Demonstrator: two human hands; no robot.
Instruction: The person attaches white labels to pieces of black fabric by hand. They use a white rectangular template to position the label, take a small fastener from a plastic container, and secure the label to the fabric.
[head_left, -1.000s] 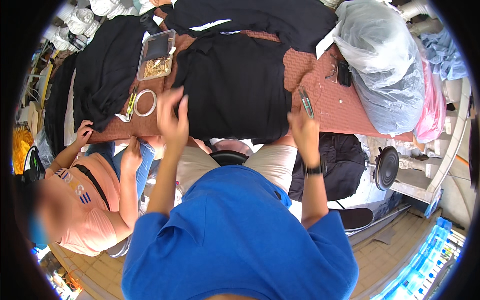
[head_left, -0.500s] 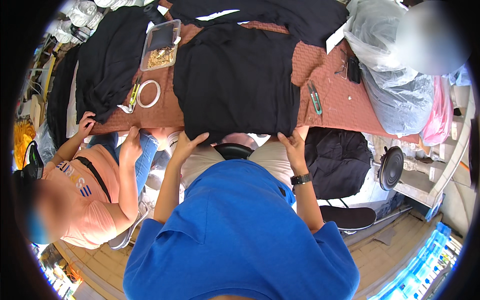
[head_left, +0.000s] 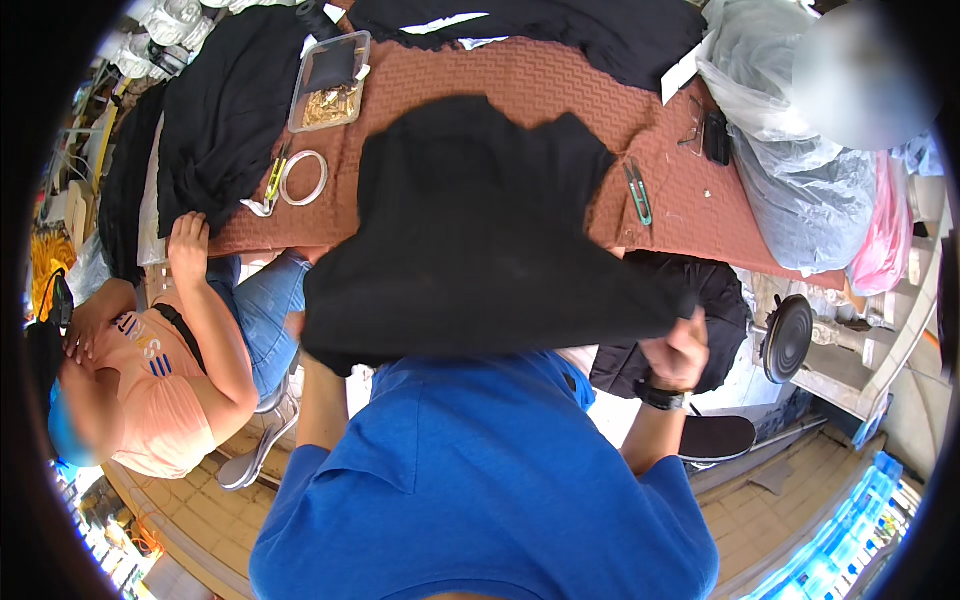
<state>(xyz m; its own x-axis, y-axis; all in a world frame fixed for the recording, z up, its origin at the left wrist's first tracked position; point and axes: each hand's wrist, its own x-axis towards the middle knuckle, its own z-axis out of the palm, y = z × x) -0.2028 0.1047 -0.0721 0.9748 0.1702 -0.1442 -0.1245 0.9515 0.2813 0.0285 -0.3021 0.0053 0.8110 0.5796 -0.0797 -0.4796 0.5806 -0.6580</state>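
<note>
A black garment (head_left: 480, 230) stretches from the table over my lap, its near edge lifted toward my chest. My right hand (head_left: 678, 352), blurred, is closed on the garment's near right corner. At the near left corner my left hand (head_left: 296, 324) grips the cloth; most of it is hidden behind the fabric. Green thread snips (head_left: 638, 192) lie on the table to the right of the garment. Left of it are a white ring (head_left: 304, 178) and yellow-handled snips (head_left: 274, 184).
Brown patterned cloth (head_left: 480, 75) covers the table. A clear box (head_left: 330, 85) holds gold-coloured pieces. A co-worker's hand (head_left: 188, 240) touches black fabric (head_left: 222, 110) at the left. Large plastic-wrapped bundles (head_left: 790, 170) stand at the right. Black fabric (head_left: 715, 300) lies below the table edge.
Both my hands have pulled the garment's near edge back toward me and apart, and its far part has slid down the table. The co-worker has raised one hand toward their head.
</note>
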